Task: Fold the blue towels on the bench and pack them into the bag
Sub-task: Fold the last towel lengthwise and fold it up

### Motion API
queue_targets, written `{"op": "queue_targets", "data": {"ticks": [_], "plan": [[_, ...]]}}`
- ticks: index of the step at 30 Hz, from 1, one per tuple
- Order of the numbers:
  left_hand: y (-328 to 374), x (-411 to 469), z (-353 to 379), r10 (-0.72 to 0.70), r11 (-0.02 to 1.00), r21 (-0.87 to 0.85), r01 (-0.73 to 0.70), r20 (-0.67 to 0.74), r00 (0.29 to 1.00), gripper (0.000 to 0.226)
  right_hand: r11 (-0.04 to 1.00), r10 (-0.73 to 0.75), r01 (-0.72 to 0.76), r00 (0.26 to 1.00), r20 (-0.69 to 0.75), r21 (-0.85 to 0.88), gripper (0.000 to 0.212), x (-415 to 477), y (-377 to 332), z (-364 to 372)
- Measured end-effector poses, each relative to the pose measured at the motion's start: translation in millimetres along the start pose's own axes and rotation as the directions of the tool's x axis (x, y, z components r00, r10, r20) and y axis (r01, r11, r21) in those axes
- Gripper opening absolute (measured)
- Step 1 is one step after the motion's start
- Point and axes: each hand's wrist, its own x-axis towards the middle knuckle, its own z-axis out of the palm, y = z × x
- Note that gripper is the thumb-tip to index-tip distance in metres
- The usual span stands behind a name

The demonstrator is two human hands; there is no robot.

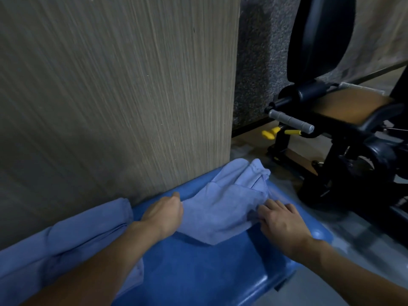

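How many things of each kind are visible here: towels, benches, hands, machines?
Towels: 2, the towel between the hands and the towel under the left arm
Bench: 1
Hands: 2, left hand, right hand
Gym machine: 1
Total: 6

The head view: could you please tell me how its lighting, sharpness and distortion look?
Head view: dim, soft light; the wood-grain wall panel bows from wide-angle distortion; the grey floor at lower right smears with blur; the light blue cloth towel is fairly sharp and shadows the glossy blue bench, whose right corner glares.
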Motion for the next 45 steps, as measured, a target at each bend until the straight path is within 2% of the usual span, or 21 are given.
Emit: {"op": "queue_targets", "data": {"ticks": [1,2,5,7,9,12,15,17,18,20,21,24,28,31,33,35,37,40,43,45], "plan": [[-1,-4,-3,-0.017,0.999,-0.048,0.018,0.012,1.000,0.022,0.999,0.012,-0.011,1.000,-0.012,0.038,0.010,-3,1,-3],[-2,-7,-6,-0.029,0.995,-0.091,0.031,0.027,0.999,0.022,0.996,0.027,-0.026,1.000,-0.013,0.083,0.010,-6,1,-5],[-7,-17,-6,-0.021,0.988,-0.152,0.024,0.015,1.000,0.024,0.979,0.124,-0.132,0.990,0.063,0.153,0.026,-13,-1,-5],[-9,-21,1,-0.016,0.982,-0.189,0.013,-0.013,1.000,0.022,0.959,0.213,-0.231,0.969,0.124,0.164,0.028,-17,-4,-5],[-11,-24,10,-0.020,0.973,-0.231,0.026,0.028,0.999,0.019,0.942,0.251,-0.273,0.959,0.129,0.197,0.030,-18,-7,-2],[-13,-28,24,0.017,0.980,-0.200,0.002,0.097,0.995,0.020,0.904,0.332,-0.363,0.929,0.163,0.225,0.044,-19,-6,-4],[-12,-29,30,0.004,0.967,-0.256,-0.007,-0.010,1.000,0.021,0.869,0.412,-0.456,0.882,0.228,0.194,0.044,-15,-5,-6],[-6,-29,27,-0.041,0.931,-0.364,-0.018,-0.155,0.987,0.024,0.846,0.431,-0.476,0.876,0.215,0.241,0.019,-12,-5,-5],[-3,-28,25,-0.062,0.903,-0.428,-0.042,-0.225,0.972,0.025,0.840,0.430,-0.472,0.880,0.200,0.268,0.008,-11,-6,-5],[3,-26,19,-0.110,0.824,-0.560,-0.092,-0.316,0.942,0.025,0.827,0.418,-0.432,0.901,0.120,0.361,0.012,-11,-7,-4],[5,-26,14,-0.132,0.781,-0.614,-0.113,-0.339,0.932,0.024,0.791,0.411,-0.402,0.908,0.086,0.461,0.014,-10,-6,-3],[10,-26,-2,-0.179,0.689,-0.702,-0.179,-0.405,0.897,0.021,0.568,0.439,-0.289,0.898,0.013,0.771,0.016,-3,-9,-19],[11,-24,-28,-0.274,0.685,-0.701,-0.199,-0.501,0.821,0.022,0.422,0.489,-0.127,0.866,-0.107,0.898,0.013,12,-14,-58],[8,-27,-43,-0.329,0.700,-0.699,-0.143,-0.494,0.805,0.023,0.352,0.534,-0.065,0.833,-0.143,0.934,0.012,22,-11,-75],[3,-29,-43,-0.382,0.682,-0.727,-0.073,-0.440,0.813,0.022,0.370,0.493,-0.083,0.862,-0.119,0.925,0.002,25,-9,-78],[-2,-30,-35,-0.423,0.603,-0.798,0.017,-0.302,0.854,0.019,0.401,0.394,-0.166,0.919,-0.006,0.901,0.026,22,-9,-71],[-3,-35,-21,-0.418,0.520,-0.846,0.115,-0.135,0.898,0.007,0.478,0.362,-0.269,0.928,0.091,0.836,0.041,13,-9,-59],[-1,-42,-3,-0.407,0.604,-0.774,0.193,-0.090,0.909,0.022,0.593,0.415,-0.379,0.900,0.134,0.710,0.037,-6,-7,-40],[3,-47,11,-0.373,0.685,-0.680,0.262,-0.018,0.928,0.017,0.660,0.417,-0.517,0.856,0.306,0.545,0.025,-16,-4,-21],[5,-50,20,-0.350,0.739,-0.601,0.304,0.043,0.936,0.028,0.688,0.431,-0.534,0.846,0.314,0.492,0.013,-19,-6,-11]]}}
